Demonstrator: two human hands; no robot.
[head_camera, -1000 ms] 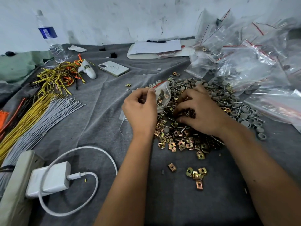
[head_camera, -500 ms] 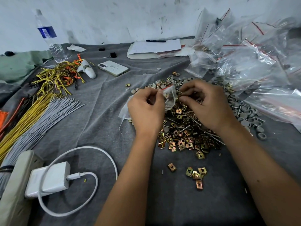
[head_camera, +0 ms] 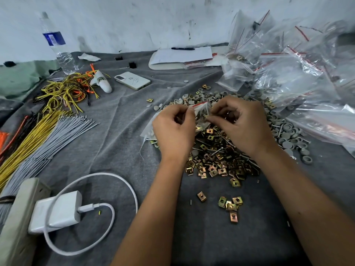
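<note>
cloth [head_camera: 119, 150]: grey sheet over the whole work surface, a bit wrinkled, everything sits on it
bags [head_camera: 299, 77]: big messy heap of clear zip bags with red strips, far right, some with parts inside
wires [head_camera: 63, 139]: grey and yellow bundles fanned out along the left edge, with a tangled yellow-black bunch behind them
nuts [head_camera: 221, 162]: brassy square clip nuts piled right under both hands, long screws [head_camera: 217, 150] mixed in, a few strays lying nearer the camera
caps [head_camera: 292, 135]: grey round bits along the far and right side of the nuts, touching that pile
charger [head_camera: 57, 212]: white brick plugged into a strip [head_camera: 15, 217] at bottom left, cable [head_camera: 123, 189] looping round it
left hand [head_camera: 172, 131]: fingers curled, thumb and forefinger pinching the baggie's left top edge
right hand [head_camera: 244, 125]: curled too, fingertips pinching the baggie's right side near the mouth; can't tell if a part is in there as well
baggie [head_camera: 200, 112]: small clear one with a red strip, held up between the two hands just above the nuts, some parts inside
</note>
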